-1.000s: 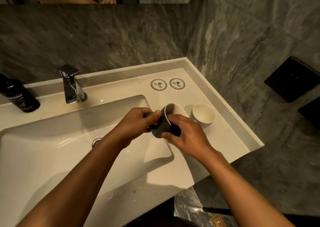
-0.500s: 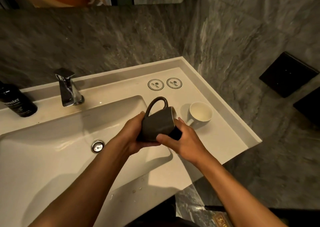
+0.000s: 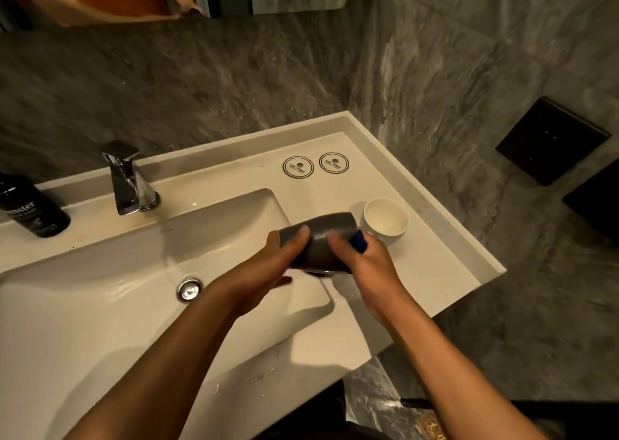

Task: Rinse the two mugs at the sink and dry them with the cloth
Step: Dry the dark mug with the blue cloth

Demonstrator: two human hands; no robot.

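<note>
While two mugs are in view, only one is in the hands: the dark grey glazed ceramic mug (image 3: 321,235) lies on its side above the right end of the white rectangular sink basin (image 3: 100,305). The left hand (image 3: 268,268) wraps its fingers round the mug's left end, and the right hand (image 3: 361,262) grips the other end with a scrap of dark blue cloth (image 3: 359,241) showing between mug and palm. The second, a small white ceramic mug (image 3: 386,220), stands upright on the white desk (image 3: 435,265) just right of the grey one, apart from both hands. One chrome tap (image 3: 125,178) stands behind the basin, and one round chrome drain plug (image 3: 189,289) sits in its floor. Two round printed coasters (image 3: 298,167) lie side by side near the back wall; their writing is too small to read. One black bottle (image 3: 30,210) at the left edge shows white letters reading "nster", the start cut off.
</note>
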